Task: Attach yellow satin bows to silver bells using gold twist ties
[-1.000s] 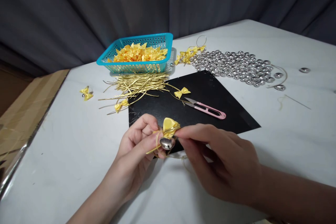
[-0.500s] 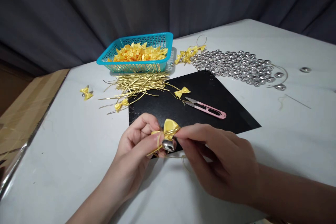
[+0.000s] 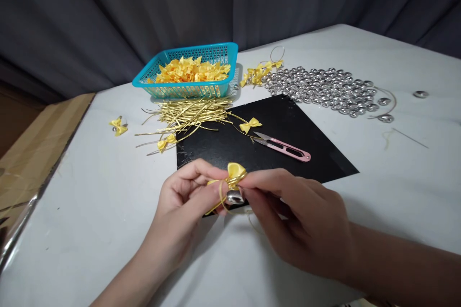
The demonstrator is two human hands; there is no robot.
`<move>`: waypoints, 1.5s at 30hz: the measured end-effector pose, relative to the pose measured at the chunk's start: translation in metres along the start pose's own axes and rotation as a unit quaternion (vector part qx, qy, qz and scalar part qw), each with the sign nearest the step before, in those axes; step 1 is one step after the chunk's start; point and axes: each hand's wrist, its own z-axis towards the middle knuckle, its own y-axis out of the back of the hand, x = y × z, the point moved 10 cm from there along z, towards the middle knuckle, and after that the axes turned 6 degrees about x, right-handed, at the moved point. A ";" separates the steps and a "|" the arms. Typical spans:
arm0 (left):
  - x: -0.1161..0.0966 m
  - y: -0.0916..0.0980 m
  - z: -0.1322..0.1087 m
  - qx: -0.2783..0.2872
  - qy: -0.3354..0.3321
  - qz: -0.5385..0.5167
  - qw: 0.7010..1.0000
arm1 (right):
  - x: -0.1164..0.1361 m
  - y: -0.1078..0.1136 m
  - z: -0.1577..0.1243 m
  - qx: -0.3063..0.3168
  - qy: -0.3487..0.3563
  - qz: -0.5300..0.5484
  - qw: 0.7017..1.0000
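Observation:
A yellow ribbon bow [image 3: 236, 171] is pinched between the thumb and finger of my left hand [image 3: 180, 206], above the mat's near edge. Gold twist tie [image 3: 235, 180] wraps across the bow's middle, and a tail of it sticks out below my left thumb. At the bow's right side, my right hand [image 3: 302, 220] is closed with thumb and forefinger on the twist tie; the fingertips hide its end. Just under the bow hangs a shiny silver bead [image 3: 235, 196]. A thin pale cord [image 3: 221, 196] loops by my left thumb and trails towards my right hand.
Pink-handled thread snips [image 3: 288, 148] lie on a black mat [image 3: 216, 148]. Behind are a blue basket [image 3: 187, 85] of yellow bows, a heap of gold twist ties [image 3: 196, 111] and many silver beads [image 3: 324, 88]. A needle [image 3: 410, 138] lies right; a loose bow [image 3: 118, 126] lies left.
My left fingertip has come in against the bow's left side. The bow and bead have turned slightly, and the pale cord's loop has shifted a little right. Both hands keep their grip.

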 end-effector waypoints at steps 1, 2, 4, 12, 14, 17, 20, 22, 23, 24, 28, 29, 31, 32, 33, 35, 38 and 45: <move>0.000 0.001 0.000 -0.006 -0.001 0.006 1.000 | 0.000 0.000 0.000 -0.003 0.003 0.001 1.000; -0.001 0.003 0.000 -0.012 -0.005 0.015 1.000 | 0.001 0.001 0.000 -0.007 0.010 0.003 1.000; -0.005 0.005 -0.001 -0.021 -0.018 0.040 0.999 | 0.002 0.000 0.001 -0.007 0.023 0.011 1.000; -0.014 0.004 -0.004 -0.019 -0.061 0.135 0.989 | -0.004 -0.003 0.001 0.004 -0.011 0.010 1.000; -0.014 0.002 -0.005 -0.013 -0.060 0.138 0.989 | -0.004 -0.003 0.002 0.004 -0.013 0.007 1.000; -0.012 0.003 -0.004 -0.012 -0.049 0.130 0.990 | -0.004 -0.005 0.004 0.018 -0.007 0.009 1.000; -0.008 0.004 -0.002 -0.016 -0.032 0.111 0.993 | -0.007 -0.006 0.006 0.026 -0.019 0.018 0.999; -0.007 0.006 -0.001 -0.025 -0.022 0.104 0.994 | -0.012 -0.008 0.007 0.031 -0.044 0.026 0.998; -0.006 0.008 -0.001 -0.030 -0.018 0.104 0.994 | -0.015 -0.009 0.007 0.036 -0.058 0.030 0.997; -0.007 0.009 -0.001 -0.035 -0.018 0.106 0.994 | -0.017 -0.010 0.007 0.039 -0.071 0.034 0.996; -0.013 0.015 -0.001 -0.060 -0.035 0.127 0.989 | -0.021 -0.012 0.003 0.042 -0.095 0.032 0.994; -0.014 0.016 -0.001 -0.067 -0.039 0.133 0.988 | -0.021 -0.010 0.002 0.036 -0.097 0.030 0.994; -0.016 0.019 -0.002 -0.077 -0.043 0.141 0.986 | -0.024 -0.004 0.000 0.004 -0.109 0.029 0.994; -0.015 0.019 -0.002 -0.075 -0.043 0.142 0.986 | -0.026 -0.001 -0.001 -0.018 -0.118 0.035 0.992; -0.014 0.018 -0.002 -0.071 -0.040 0.143 0.986 | -0.029 0.003 -0.003 -0.039 -0.126 0.044 0.990; -0.012 0.015 -0.001 -0.053 -0.035 0.146 0.987 | -0.027 0.008 -0.001 -0.061 -0.109 0.053 0.991; -0.010 0.010 0.000 -0.028 -0.032 0.163 0.986 | -0.013 0.000 0.007 -0.001 -0.019 0.041 0.999; -0.010 0.006 0.000 -0.014 -0.028 0.153 0.988 | -0.004 -0.002 0.012 0.039 0.029 0.030 0.998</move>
